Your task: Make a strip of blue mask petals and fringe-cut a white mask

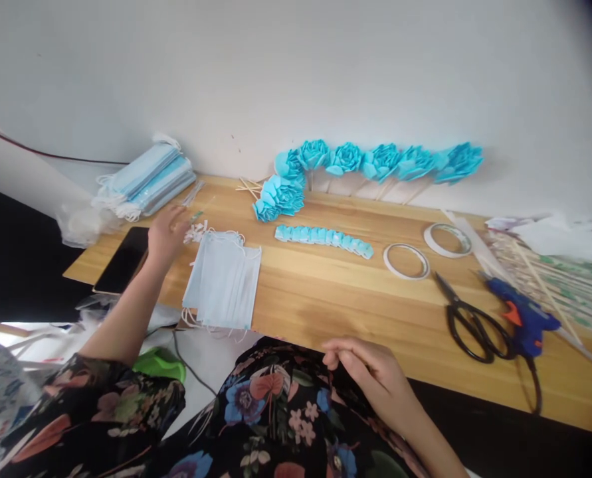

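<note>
My left hand (167, 234) is over the left of the table, fingers loosely bent and apart, with nothing visible in it. Close by lie small white scraps (196, 232), a black phone (123, 260) and a short stack of pale blue face masks (223, 279). My right hand (368, 368) rests at the table's front edge, fingers curled together, and nothing shows in it. Beyond it, a curved row of small folded blue pieces (324, 237) lies on the wood. Several blue flowers on sticks (345, 158) lie along the wall.
A larger pile of masks (146, 179) sits at the back left beside a clear plastic bag (84, 222). On the right of the wooden table (296, 292) are two tape rolls (406, 261), black scissors (470, 325), a blue glue gun (522, 315), thin sticks (549, 279) and white gloves (565, 238).
</note>
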Demonstrator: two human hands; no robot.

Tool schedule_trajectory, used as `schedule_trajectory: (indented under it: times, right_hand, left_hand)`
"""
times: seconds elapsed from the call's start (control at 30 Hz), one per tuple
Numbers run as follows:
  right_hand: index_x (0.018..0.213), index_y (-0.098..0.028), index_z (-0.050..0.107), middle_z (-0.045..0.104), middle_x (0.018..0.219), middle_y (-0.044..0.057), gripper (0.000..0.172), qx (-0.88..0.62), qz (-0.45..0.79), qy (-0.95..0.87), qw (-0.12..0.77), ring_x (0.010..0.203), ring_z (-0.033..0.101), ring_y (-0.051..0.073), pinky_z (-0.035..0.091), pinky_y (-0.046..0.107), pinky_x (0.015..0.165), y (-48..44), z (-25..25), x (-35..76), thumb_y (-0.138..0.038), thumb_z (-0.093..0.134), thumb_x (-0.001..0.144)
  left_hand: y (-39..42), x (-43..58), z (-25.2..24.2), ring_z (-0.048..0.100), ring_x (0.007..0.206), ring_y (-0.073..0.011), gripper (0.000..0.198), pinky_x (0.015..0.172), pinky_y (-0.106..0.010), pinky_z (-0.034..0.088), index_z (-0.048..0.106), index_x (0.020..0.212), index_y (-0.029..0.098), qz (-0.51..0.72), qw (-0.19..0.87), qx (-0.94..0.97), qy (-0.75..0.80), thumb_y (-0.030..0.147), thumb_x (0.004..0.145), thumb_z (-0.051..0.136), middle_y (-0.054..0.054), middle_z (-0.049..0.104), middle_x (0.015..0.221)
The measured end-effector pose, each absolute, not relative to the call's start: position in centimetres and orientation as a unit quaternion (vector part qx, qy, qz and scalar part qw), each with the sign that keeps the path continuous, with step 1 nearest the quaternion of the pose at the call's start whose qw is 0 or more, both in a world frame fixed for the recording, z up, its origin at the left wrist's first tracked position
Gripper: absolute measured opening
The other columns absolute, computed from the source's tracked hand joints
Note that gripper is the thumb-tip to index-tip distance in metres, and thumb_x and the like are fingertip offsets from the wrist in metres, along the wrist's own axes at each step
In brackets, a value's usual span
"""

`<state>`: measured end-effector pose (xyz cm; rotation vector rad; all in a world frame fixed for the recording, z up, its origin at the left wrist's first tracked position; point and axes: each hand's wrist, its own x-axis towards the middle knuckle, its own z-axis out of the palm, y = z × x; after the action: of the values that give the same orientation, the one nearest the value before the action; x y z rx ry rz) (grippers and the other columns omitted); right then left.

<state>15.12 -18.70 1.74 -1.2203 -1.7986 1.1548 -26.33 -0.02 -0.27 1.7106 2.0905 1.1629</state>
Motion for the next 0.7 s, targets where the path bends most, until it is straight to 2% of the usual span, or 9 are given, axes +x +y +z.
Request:
schedule_trajectory:
  times: [0.07, 0.13, 0.17, 0.23, 0.3, 0.5, 0.7]
  right_hand:
    - [0.101, -0.027, 0.074, 0.078, 0.081, 0.000, 0.025, -0.468, 0.441, -0.696, 0.320, 0.074, 0.074, 0.015, 0.058, 0.025, 0.071, -18.3, 1.4, 15.3, -0.033, 0.049, 0.100]
    - [0.102, -0.028, 0.074, 0.078, 0.083, 0.000, 0.026, -0.473, 0.441, -0.701, 0.300, 0.075, 0.074, 0.016, 0.058, 0.026, 0.072, -17.9, 1.1, 15.5, -0.034, 0.049, 0.101]
    - [0.103, -0.028, 0.074, 0.078, 0.083, 0.000, 0.026, -0.477, 0.442, -0.702, 0.289, 0.076, 0.075, 0.016, 0.058, 0.027, 0.073, -17.6, 1.0, 15.5, -0.035, 0.048, 0.101]
    - [0.105, -0.029, 0.074, 0.079, 0.086, 0.001, 0.028, -0.478, 0.446, -0.708, 0.267, 0.078, 0.075, 0.017, 0.058, 0.029, 0.075, -17.1, 0.9, 15.4, -0.036, 0.047, 0.101]
    - [0.107, -0.029, 0.073, 0.079, 0.090, 0.003, 0.029, -0.467, 0.447, -0.722, 0.246, 0.081, 0.075, 0.019, 0.058, 0.031, 0.077, -16.6, 1.0, 15.2, -0.037, 0.046, 0.102]
    - [0.110, -0.027, 0.073, 0.079, 0.098, 0.004, 0.030, -0.417, 0.425, -0.778, 0.198, 0.088, 0.075, 0.020, 0.057, 0.033, 0.079, -15.6, 1.5, 14.0, -0.037, 0.046, 0.103]
    - [0.112, -0.028, 0.074, 0.079, 0.101, 0.004, 0.029, -0.416, 0.427, -0.781, 0.187, 0.091, 0.075, 0.021, 0.057, 0.035, 0.082, -16.2, 1.6, 14.2, -0.037, 0.047, 0.102]
  left_hand:
    - [-1.2, -26.4, 0.5, 0.056, 0.128, -0.0300, 0.027, 0.110, -0.044, 0.040, 0.068, 0.100, 0.017, 0.316, 0.025, 0.640, 0.700, 0.034, 0.083, 0.056, -0.015, 0.067, 0.127]
    - [-3.3, -26.1, 1.5, 0.064, 0.112, -0.0287, 0.027, 0.099, -0.040, 0.045, 0.070, 0.094, 0.018, 0.242, 0.038, 0.652, 0.718, 0.039, 0.087, 0.053, -0.012, 0.072, 0.110]
    - [-4.5, -25.9, 2.0, 0.066, 0.097, -0.0280, 0.029, 0.089, -0.037, 0.047, 0.070, 0.089, 0.019, 0.198, 0.037, 0.638, 0.743, 0.043, 0.087, 0.055, -0.011, 0.072, 0.096]
    - [-6.9, -25.5, 2.6, 0.064, 0.078, -0.0250, 0.032, 0.073, -0.033, 0.043, 0.068, 0.079, 0.020, 0.128, 0.047, 0.619, 0.774, 0.048, 0.088, 0.055, -0.007, 0.068, 0.079]
    - [-9.0, -24.9, 2.4, 0.062, 0.072, -0.0242, 0.036, 0.068, -0.033, 0.038, 0.064, 0.072, 0.021, 0.079, 0.052, 0.622, 0.777, 0.052, 0.089, 0.056, -0.006, 0.066, 0.072]
    - [-11.3, -22.8, -0.3, 0.063, 0.081, -0.0297, 0.041, 0.071, -0.036, 0.039, 0.057, 0.080, 0.021, 0.026, 0.020, 0.649, 0.760, 0.061, 0.086, 0.061, -0.010, 0.067, 0.082]
    - [-10.9, -22.2, -1.1, 0.064, 0.090, -0.0287, 0.029, 0.074, -0.034, 0.042, 0.057, 0.084, 0.021, 0.078, 0.043, 0.618, 0.781, 0.046, 0.095, 0.048, -0.011, 0.069, 0.090]
